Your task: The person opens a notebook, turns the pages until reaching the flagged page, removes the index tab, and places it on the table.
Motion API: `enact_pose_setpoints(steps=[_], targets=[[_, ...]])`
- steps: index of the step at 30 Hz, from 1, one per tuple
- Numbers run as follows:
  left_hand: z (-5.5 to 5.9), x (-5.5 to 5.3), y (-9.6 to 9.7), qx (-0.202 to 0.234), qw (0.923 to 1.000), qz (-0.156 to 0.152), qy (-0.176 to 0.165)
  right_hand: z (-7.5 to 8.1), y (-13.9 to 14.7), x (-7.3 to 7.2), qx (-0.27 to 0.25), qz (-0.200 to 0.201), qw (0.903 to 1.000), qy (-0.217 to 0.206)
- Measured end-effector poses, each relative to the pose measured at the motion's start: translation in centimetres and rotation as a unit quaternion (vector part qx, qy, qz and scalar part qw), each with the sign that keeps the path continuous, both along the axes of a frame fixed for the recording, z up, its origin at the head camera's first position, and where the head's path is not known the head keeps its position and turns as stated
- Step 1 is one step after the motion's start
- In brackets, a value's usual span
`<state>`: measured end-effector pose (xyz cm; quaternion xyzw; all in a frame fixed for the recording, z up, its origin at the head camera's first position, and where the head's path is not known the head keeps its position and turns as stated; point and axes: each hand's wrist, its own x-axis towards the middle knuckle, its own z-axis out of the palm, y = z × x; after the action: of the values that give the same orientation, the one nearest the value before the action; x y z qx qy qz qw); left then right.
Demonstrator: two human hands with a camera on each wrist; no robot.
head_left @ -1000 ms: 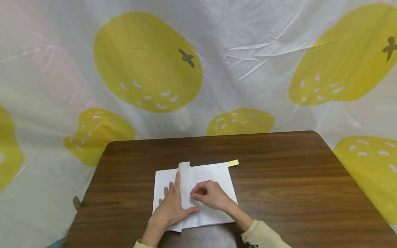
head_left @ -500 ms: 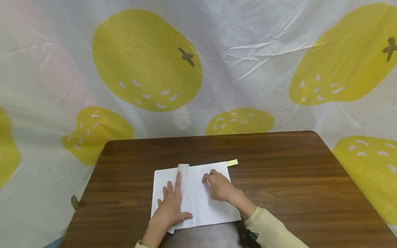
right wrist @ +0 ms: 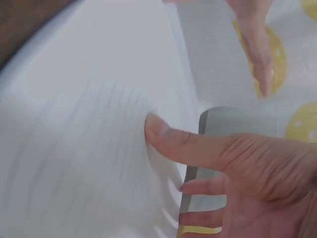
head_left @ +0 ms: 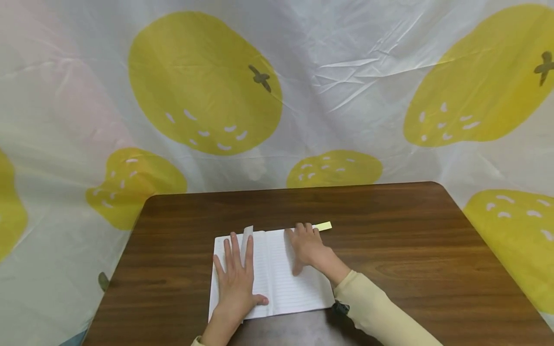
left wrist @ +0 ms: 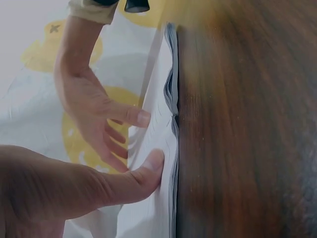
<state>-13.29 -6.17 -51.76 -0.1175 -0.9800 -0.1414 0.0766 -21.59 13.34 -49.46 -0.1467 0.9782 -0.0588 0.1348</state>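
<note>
An open notebook (head_left: 298,290) with lined white pages lies on the brown table. My left hand (head_left: 235,283) rests on its left page, fingers spread and straight; in the left wrist view its thumb (left wrist: 143,173) presses near the spine. A pale strip (head_left: 247,232) pokes out past the notebook's top edge by the left fingers, the rest of it hidden under that hand. My right hand (head_left: 308,247) is at the upper part of the right page, fingers extended at the top edge. In the right wrist view its thumb (right wrist: 173,141) touches the page.
A yellow sticky tab (head_left: 323,226) projects from the notebook's upper right corner. The wooden table (head_left: 411,259) extends to both sides, and behind it hangs a white curtain (head_left: 337,110) with yellow fruit prints. A dark device (head_left: 341,307) is strapped at the right wrist.
The right hand has moved from the middle of the notebook up and right to the top edge, its fingers uncurling. The left hand has shifted slightly left; less of the strip shows.
</note>
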Motion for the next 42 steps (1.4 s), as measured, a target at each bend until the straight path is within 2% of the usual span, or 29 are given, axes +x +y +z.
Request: enact_pose_setpoints(steps=[5, 12, 16, 19, 22, 26, 30, 33, 36, 42], targets=[[0.3, 0.1, 0.4, -0.047, 0.9982, -0.010, 0.036, 0.1, -0.2, -1.1, 0.043, -0.004, 0.9987, -0.027], [0.5, 0.1, 0.9, -0.110, 0.9928, -0.030, 0.037, 0.1, -0.5, -1.5, 0.086, -0.010, 0.9953, -0.042], [0.5, 0.0, 0.8, -0.120, 0.9917, -0.025, 0.038, 0.4, -0.7, -1.2, 0.091, 0.006, 0.9955, -0.027], [0.4, -0.1, 0.6, -0.111, 0.9931, -0.027, 0.028, 0.7, -0.6, -0.7, 0.076, 0.008, 0.9969, -0.021], [0.2, -0.3, 0.3, -0.093, 0.9951, -0.031, -0.005, 0.8, -0.3, -0.1, 0.047, 0.003, 0.9988, -0.011], [0.1, -0.7, -0.2, -0.068, 0.9945, -0.028, -0.075, 0.5, 0.3, 0.7, 0.018, 0.006, 0.9998, 0.009], [0.1, -0.9, -0.6, -0.023, 0.9889, -0.024, -0.145, 0.0, 0.8, 1.5, -0.008, 0.014, 0.9994, 0.032], [0.3, -1.0, -0.6, 0.009, 0.9827, -0.024, -0.184, -0.2, 1.1, 2.2, -0.026, 0.017, 0.9978, 0.058], [0.4, -0.9, -0.7, 0.024, 0.9783, -0.026, -0.204, -0.4, 1.3, 3.1, -0.034, 0.016, 0.9962, 0.079], [0.4, -0.8, -1.0, 0.028, 0.9765, -0.031, -0.211, -1.1, 1.6, 4.8, -0.060, 0.012, 0.9932, 0.099]])
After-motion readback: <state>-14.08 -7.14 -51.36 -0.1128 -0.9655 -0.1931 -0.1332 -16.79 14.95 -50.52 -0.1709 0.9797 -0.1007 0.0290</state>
